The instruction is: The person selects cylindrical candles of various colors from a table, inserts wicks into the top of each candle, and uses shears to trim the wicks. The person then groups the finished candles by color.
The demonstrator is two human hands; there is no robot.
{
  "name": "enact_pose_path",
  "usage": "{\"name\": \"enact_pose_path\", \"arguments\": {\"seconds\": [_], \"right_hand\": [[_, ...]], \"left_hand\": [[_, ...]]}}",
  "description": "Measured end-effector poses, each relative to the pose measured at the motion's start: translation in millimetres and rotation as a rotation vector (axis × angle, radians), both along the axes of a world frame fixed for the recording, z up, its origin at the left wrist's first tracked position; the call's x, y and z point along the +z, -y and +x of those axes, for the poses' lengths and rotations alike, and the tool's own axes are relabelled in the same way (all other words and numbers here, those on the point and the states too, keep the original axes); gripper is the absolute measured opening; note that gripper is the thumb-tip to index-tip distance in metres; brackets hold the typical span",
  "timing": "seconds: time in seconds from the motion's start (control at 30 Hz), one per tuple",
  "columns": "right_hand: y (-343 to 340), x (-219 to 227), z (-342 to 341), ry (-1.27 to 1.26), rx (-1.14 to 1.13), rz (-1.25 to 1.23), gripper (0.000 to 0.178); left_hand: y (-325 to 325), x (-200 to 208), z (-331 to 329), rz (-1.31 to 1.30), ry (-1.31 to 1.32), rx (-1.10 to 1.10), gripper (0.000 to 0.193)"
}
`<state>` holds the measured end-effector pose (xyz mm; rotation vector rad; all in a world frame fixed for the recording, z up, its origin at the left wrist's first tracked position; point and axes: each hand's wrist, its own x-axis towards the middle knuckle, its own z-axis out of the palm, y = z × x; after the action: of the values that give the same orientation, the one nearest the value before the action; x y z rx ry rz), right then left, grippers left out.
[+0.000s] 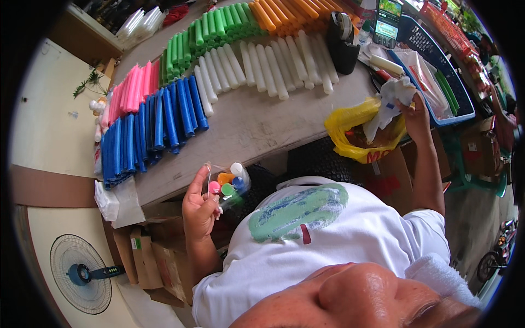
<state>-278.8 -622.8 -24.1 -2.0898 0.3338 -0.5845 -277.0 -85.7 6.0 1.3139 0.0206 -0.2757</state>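
Note:
My left hand (pixel 198 210), at the table's near edge, is closed on the top of a clear plastic bag of candles (pixel 226 189). Pink, orange, white, blue and green round ends show through the film. To the right, my right hand (pixel 418 116) grips a crumpled white piece of thin plastic or tissue (pixel 389 103); which of the two I cannot tell. It hangs over the open mouth of a yellow plastic bag (pixel 342 143). Rows of blue candles (pixel 158 121), white candles (pixel 276 68), pink candles (pixel 131 87), green candles (pixel 219 24) and orange candles (pixel 281 15) lie on the table.
A black tape dispenser (pixel 343 52) stands beside the white candles. Behind my right hand is a blue basket (pixel 464 116) with plastic packets, near a phone (pixel 388 24). Cardboard boxes (pixel 150 257) sit under the table, and a fan (pixel 82 273) stands at lower left.

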Motion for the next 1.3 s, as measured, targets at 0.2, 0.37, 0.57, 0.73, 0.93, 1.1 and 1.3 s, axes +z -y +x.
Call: {"name": "enact_pose_path", "arguments": {"seconds": [0.2, 0.37, 0.57, 0.73, 0.93, 1.1, 1.3], "right_hand": [[6.2, 11.3, 14.9, 0.101, -0.030, -0.068, 0.044], [-51.7, 17.0, 51.1, 0.054, 0.267, -0.304, 0.046], [-106.9, -3.4, 93.2, 0.093, 0.448, -0.796, 0.047], [-92.8, -19.1, 120.9, 0.092, 0.356, -0.779, 0.043], [-128.2, 15.8, 87.8, 0.206, 0.333, -0.773, 0.047], [-146.0, -5.7, 110.0, 0.119, 0.473, -0.859, 0.040], [-144.0, -13.3, 129.2, 0.143, 0.402, -0.772, 0.042]], "left_hand": [[-5.7, 0.1, -4.8, -0.050, -0.008, 0.011, 0.068], [-3.6, 1.8, -6.1, -0.022, 0.007, -0.004, 0.067], [-7.8, -0.4, -10.1, -0.048, 0.003, 0.036, 0.066], [-10.2, 0.9, -10.7, -0.029, 0.003, 0.040, 0.066], [-10.5, 0.2, -9.2, 0.003, -0.004, 0.057, 0.066], [-6.8, 4.6, -6.2, -0.020, -0.009, 0.024, 0.065], [-14.6, -1.4, -10.9, -0.020, 0.014, 0.058, 0.066]]}}
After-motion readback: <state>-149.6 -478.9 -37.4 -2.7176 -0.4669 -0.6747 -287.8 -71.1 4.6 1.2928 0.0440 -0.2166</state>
